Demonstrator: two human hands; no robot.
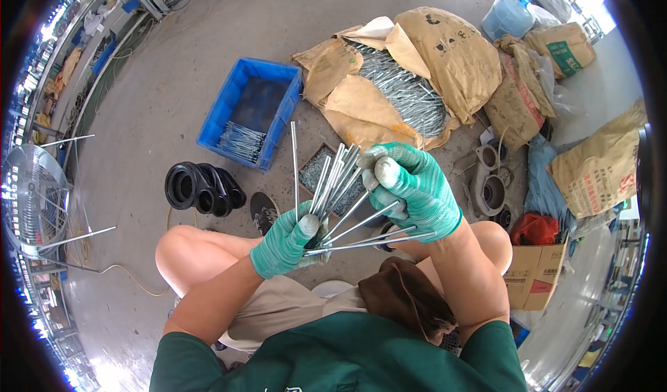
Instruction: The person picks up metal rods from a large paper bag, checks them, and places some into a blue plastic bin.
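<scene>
My left hand (pixel 280 245), in a green knit glove with greyish fingertips, is closed round the lower ends of a bunch of thin silvery metal rods (pixel 329 182). The rods fan out upward and to the right, and one long rod stands apart at the left. My right hand (pixel 422 192), gloved alike, is closed at the upper right of the bunch, thumb and fingers pinched together beside the rod tips. Several rods pass in front of or below its palm. Whether a rod is between its fingertips is hidden.
Beyond my hands stands a blue bin (pixel 210 122) with rods inside. Right of it lies an open brown paper sack (pixel 455 62) full of rods. Below it is a tray of small metal parts (pixel 316 173). Black rings (pixel 182 185) lie left; a fan (pixel 35 197) stands far left; a carton (pixel 535 277) sits right.
</scene>
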